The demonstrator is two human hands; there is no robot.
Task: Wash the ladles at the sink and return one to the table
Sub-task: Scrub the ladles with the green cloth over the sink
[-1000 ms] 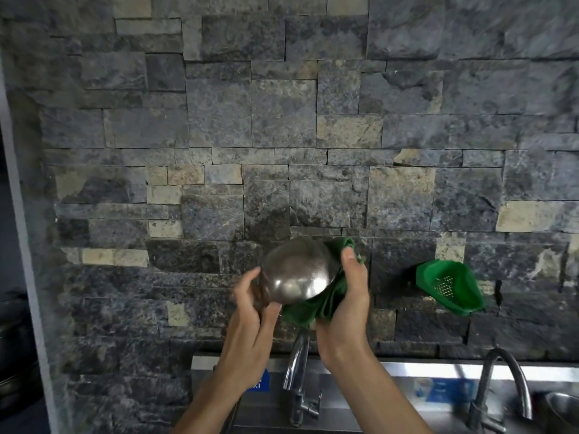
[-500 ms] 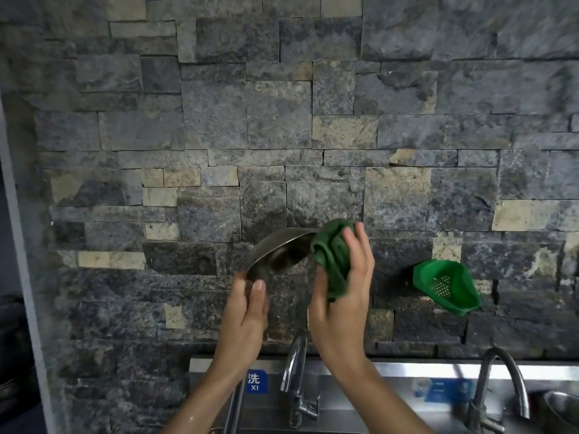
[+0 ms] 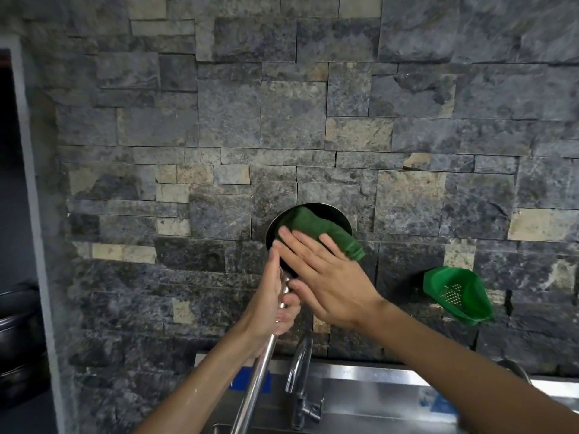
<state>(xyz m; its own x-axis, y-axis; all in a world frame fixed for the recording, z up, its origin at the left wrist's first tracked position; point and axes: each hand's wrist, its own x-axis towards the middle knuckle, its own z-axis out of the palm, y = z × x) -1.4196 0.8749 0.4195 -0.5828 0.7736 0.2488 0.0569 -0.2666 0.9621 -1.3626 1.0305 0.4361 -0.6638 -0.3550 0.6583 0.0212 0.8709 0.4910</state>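
Observation:
I hold a steel ladle (image 3: 254,380) upright in front of the stone wall, its bowl facing me. My left hand (image 3: 272,303) grips the handle just below the bowl. A green cloth (image 3: 316,225) lies inside the bowl, with one end hanging over the right rim. My right hand (image 3: 326,274) presses the cloth into the bowl with straight fingers. The lower part of the bowl is hidden behind my hands.
A steel sink rim (image 3: 376,379) runs along the bottom with a tap (image 3: 300,364) below my hands. A green plastic strainer (image 3: 457,294) hangs on the wall at the right. Dark pots (image 3: 17,327) stand at the far left.
The ladle has turned so its bowl faces me instead of its back. My left hand has slid from the bowl down onto the handle. My right hand has pushed the cloth inside the bowl.

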